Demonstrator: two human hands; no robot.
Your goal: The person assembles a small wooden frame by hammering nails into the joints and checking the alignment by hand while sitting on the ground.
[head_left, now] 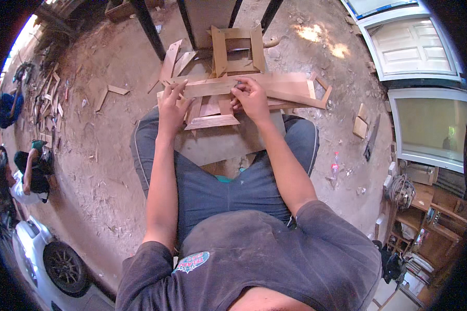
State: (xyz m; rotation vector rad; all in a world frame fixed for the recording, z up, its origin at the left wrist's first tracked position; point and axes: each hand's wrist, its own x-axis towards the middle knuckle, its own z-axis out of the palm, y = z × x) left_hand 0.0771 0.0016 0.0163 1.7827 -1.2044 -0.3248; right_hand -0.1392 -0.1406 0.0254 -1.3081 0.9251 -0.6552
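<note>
A pale wooden strip (207, 87) lies crosswise in front of me, over other boards. My left hand (172, 106) is closed on its left end, fingers over the far edge. Curled in at the strip's right end, my right hand (250, 99) grips it; a small dark spot at the fingertips is too small to name. Between and below my hands is a short wooden piece with slanted ends (211, 122), joined to crosspieces. A wider board (290, 84) extends to the right. Beyond the strip stands a small wooden frame (219, 49). A flat panel (218, 145) lies between my knees.
Angled wooden pieces (111, 92) and scraps lie on the dirt floor at left. At right are a handsaw (371, 139), wood blocks (360, 127), a plastic bottle (335, 165) and a framed glass panel (430, 124). Other people (31, 173) and a white car (33, 243) are far left.
</note>
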